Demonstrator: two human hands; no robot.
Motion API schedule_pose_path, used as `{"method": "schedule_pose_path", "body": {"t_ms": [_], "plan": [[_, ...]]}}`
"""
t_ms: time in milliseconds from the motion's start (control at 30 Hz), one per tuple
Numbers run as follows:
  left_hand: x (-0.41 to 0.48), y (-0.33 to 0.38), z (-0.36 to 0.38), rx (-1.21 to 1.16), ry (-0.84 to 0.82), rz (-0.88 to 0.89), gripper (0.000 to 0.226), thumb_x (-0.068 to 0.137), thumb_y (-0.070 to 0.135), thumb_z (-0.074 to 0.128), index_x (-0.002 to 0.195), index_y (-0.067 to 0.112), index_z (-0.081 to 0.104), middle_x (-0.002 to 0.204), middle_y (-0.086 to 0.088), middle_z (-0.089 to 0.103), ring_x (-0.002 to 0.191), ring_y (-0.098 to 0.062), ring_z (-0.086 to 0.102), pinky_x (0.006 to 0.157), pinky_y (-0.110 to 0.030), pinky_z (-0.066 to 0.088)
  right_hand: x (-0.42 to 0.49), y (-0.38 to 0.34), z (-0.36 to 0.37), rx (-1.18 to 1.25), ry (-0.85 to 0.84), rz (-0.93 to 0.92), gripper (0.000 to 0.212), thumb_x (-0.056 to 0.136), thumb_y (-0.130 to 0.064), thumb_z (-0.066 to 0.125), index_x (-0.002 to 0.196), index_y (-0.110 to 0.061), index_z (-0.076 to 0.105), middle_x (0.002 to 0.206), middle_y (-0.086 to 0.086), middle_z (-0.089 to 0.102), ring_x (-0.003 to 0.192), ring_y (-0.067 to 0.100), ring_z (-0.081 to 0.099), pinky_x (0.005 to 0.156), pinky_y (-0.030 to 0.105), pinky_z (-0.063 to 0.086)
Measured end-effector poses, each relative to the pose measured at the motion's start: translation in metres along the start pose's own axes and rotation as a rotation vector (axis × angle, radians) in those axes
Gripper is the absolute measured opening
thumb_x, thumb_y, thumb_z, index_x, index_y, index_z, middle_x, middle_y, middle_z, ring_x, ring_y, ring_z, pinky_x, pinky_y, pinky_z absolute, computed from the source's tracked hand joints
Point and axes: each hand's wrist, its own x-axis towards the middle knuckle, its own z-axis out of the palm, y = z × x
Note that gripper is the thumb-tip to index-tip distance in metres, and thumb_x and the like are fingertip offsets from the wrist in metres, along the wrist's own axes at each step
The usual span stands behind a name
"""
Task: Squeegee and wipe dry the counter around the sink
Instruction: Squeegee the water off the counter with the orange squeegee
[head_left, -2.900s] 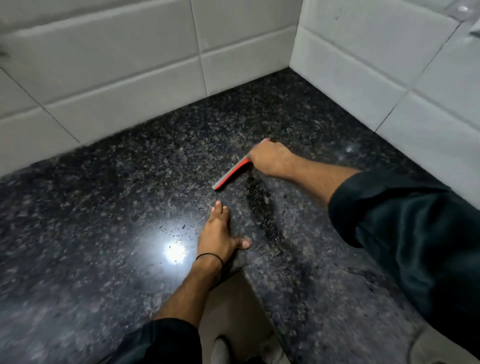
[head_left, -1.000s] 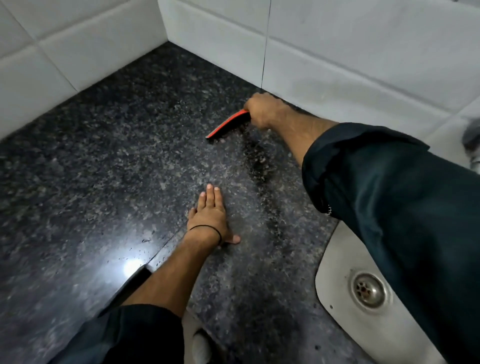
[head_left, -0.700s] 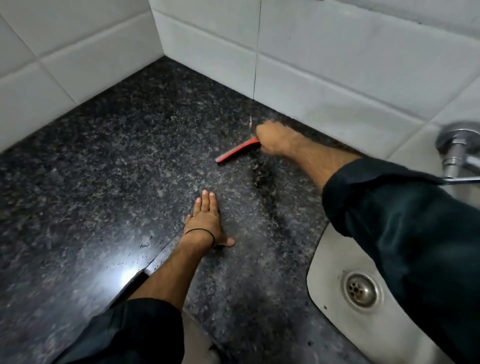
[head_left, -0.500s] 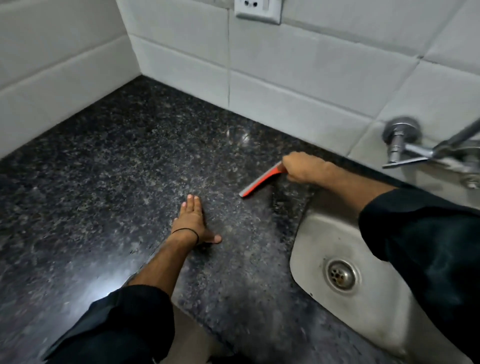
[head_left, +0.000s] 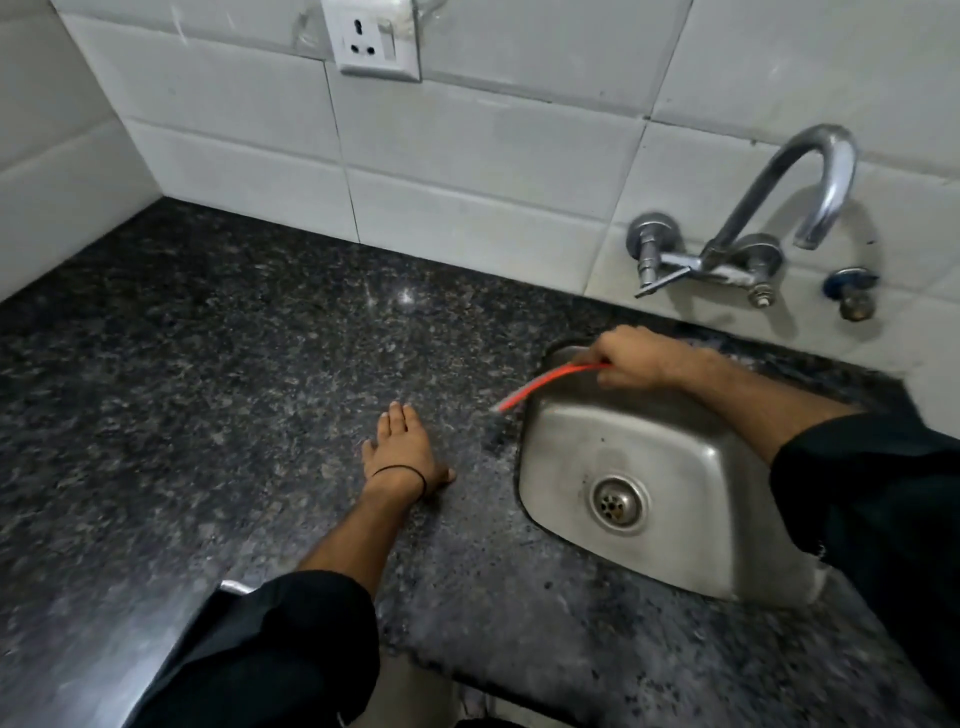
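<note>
Your right hand (head_left: 631, 361) grips the light squeegee (head_left: 545, 385) at its handle end, flexible blade leftward; your left hand (head_left: 402, 449) lies flat, empty, just left.

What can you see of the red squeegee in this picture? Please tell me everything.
The squeegee is a thin, long blade, bright red-orange, paler at its far tip and slightly blurred. The right hand grips one end, hiding any handle. It slants across the sink's left rear corner, its free tip at the rim beside the dark speckled counter.

sink (head_left: 675, 441) right in counter (head_left: 234, 364), tap (head_left: 779, 208) behind
</note>
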Motion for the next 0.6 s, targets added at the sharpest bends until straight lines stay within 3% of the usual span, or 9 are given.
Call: {"method": "schedule_pose_path", "body": {"t_ms": [100,200,333,500,600], "plan": [[-0.001,-0.003,0.008,-0.015,-0.001,-0.062,0.114,0.084,0.054,0.067,0.156,0.013,-0.012,0.163,-0.002,-0.019,0.151,-0.025,-0.011,0.121,-0.053,0.012,0.021,-0.012,-0.008,0.053,0.096,0.048,0.025,0.08,-0.03,0.057,0.101,-0.03,0.07,0.103,0.008,0.072,0.098,0.032,0.066,0.082,0.038,0.053],[0.002,-0.006,0.009,-0.017,-0.012,-0.067,0.116,0.083,0.057,0.067,0.156,0.014,-0.013,0.163,0.0,-0.021,0.151,-0.024,-0.011,0.12,-0.055,0.014,0.056,-0.029,-0.014,0.143,0.163,0.082,0.025,0.079,-0.02,0.057,0.1,-0.018,0.071,0.101,0.014,0.071,0.095,0.033,0.067,0.079,0.035,0.052],[0.005,-0.005,0.005,-0.004,-0.036,-0.07,0.118,0.083,0.057,0.067,0.155,0.014,-0.015,0.162,0.0,-0.022,0.151,-0.024,-0.01,0.119,-0.056,0.016,0.102,-0.052,-0.025,0.193,0.129,0.086,0.037,0.078,-0.017,0.056,0.112,-0.006,0.066,0.11,0.022,0.066,0.094,0.034,0.066,0.078,0.034,0.055],[0.01,-0.008,0.008,-0.026,-0.022,-0.069,0.119,0.081,0.055,0.071,0.155,0.016,-0.013,0.163,0.002,-0.021,0.152,-0.024,-0.01,0.119,-0.057,0.016,0.149,-0.073,-0.034,0.181,0.163,0.068,0.041,0.089,-0.015,0.052,0.129,-0.006,0.052,0.133,0.023,0.043,0.113,0.042,0.056,0.094,0.04,0.047],[0.013,-0.006,0.009,-0.034,-0.017,-0.081,0.12,0.08,0.052,0.073,0.156,0.016,-0.012,0.163,0.002,-0.019,0.152,-0.024,-0.01,0.119,-0.058,0.016,0.17,-0.092,-0.036,0.204,0.212,0.1,0.042,0.094,-0.014,0.049,0.133,0.0,0.052,0.136,0.025,0.049,0.122,0.04,0.053,0.099,0.039,0.045]]}}
